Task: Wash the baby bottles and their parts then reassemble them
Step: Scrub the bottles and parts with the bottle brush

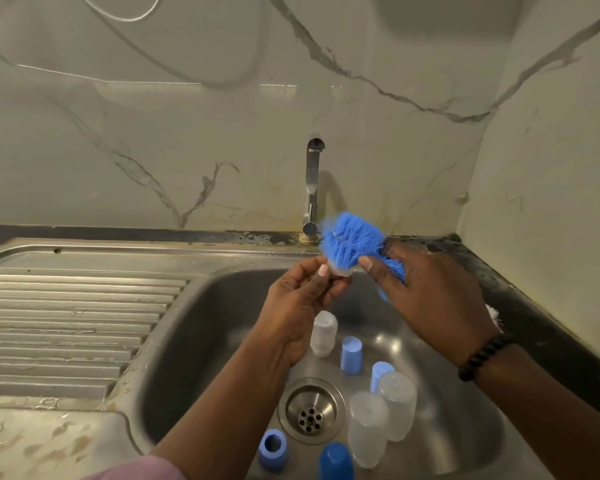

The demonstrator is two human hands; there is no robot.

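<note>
Your left hand (pixel 300 292) pinches a small translucent teat (pixel 340 270); your right hand (pixel 426 289) grips the fluffy blue bristle brush (pixel 352 237) above the steel sink (pixel 201 327), frosted cylindrical bottles (pixel 368 427) below

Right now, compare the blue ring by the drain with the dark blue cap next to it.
The blue ring is pale blue; the dark blue cap is a deeper, saturated blue. The ring shows an open hole on top; the cap's top is closed and rounded. The ring sits left of the cap, and the cap is cut off by the picture's lower edge. Both stand on the sink floor near the drain, untouched by either hand.
</note>
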